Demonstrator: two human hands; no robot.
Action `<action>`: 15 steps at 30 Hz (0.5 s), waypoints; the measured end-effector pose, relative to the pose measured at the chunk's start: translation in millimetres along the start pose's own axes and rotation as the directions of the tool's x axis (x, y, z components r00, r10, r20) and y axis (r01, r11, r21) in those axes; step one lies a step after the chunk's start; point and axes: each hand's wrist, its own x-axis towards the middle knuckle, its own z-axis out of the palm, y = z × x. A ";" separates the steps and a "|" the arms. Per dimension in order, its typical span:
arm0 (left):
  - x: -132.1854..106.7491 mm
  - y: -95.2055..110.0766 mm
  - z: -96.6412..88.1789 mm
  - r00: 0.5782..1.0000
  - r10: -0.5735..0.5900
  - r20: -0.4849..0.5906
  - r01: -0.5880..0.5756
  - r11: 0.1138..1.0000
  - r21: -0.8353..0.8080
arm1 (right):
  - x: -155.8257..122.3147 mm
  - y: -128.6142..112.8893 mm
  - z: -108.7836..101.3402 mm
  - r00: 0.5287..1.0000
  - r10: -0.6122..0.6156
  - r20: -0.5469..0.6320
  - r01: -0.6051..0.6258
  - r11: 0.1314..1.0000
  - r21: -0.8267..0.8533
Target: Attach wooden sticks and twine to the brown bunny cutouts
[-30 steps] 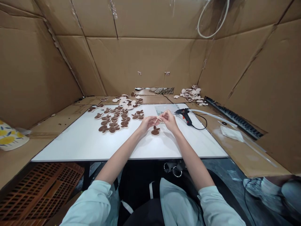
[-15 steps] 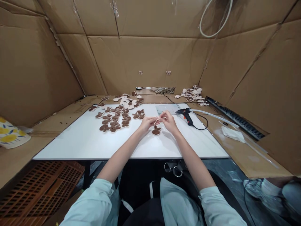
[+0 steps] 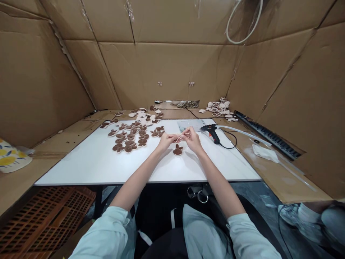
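Brown corrugated cardboard sheets [image 3: 172, 72] line the walls and slope inward, their seams taped, and a loop of white tubing [image 3: 244, 25] hangs at the upper right. A white rectangular tabletop [image 3: 81, 165] on black metal legs [image 3: 98, 201] fills the centre, with cardboard-covered ledges [image 3: 280, 180] on either side. An orange plastic lattice crate [image 3: 45, 219] sits at the lower left, above dark grey flooring [image 3: 250, 190].

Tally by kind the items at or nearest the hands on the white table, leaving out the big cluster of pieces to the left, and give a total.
Hot glue gun: 1
Thin stick, between left hand and right hand: 1
Brown rabbit-shaped piece: 1
Total: 3
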 end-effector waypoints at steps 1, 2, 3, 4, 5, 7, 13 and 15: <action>0.0 -1.0 -0.8 1.000 0.013 -0.001 -0.013 0.999 0.038 | 0.4 -0.5 -2.4 0.999 -0.029 0.013 0.030 0.997 -0.073; 0.0 -2.0 -1.7 1.000 0.022 0.002 -0.022 0.997 0.070 | 0.8 -1.0 -5.0 0.998 -0.060 0.028 0.063 0.987 -0.151; 0.1 -3.0 -2.5 1.000 0.027 0.005 -0.027 0.995 0.094 | 1.2 -1.4 -7.6 0.995 -0.086 0.050 0.095 0.971 -0.221; 0.3 -3.7 -3.1 1.000 0.028 0.005 -0.028 0.994 0.106 | 1.5 -1.6 -9.8 0.991 -0.110 0.080 0.128 0.951 -0.282; 0.5 -4.2 -3.5 1.000 0.024 0.003 -0.025 0.994 0.106 | 1.6 -1.9 -11.5 0.985 -0.130 0.114 0.161 0.930 -0.330; 0.9 -4.4 -3.3 1.000 0.005 -0.009 -0.005 0.996 0.087 | 1.3 -2.4 -13.0 0.970 -0.159 0.186 0.222 0.892 -0.393; 1.4 -4.5 -0.1 0.997 -0.054 -0.050 0.059 0.993 0.101 | -0.5 -3.3 -11.4 0.947 -0.160 0.280 0.288 0.807 -0.516; 1.6 -5.8 0.4 0.998 -0.051 -0.046 0.056 0.992 0.117 | -0.4 -3.8 -11.5 0.950 -0.122 0.288 0.276 0.763 -0.585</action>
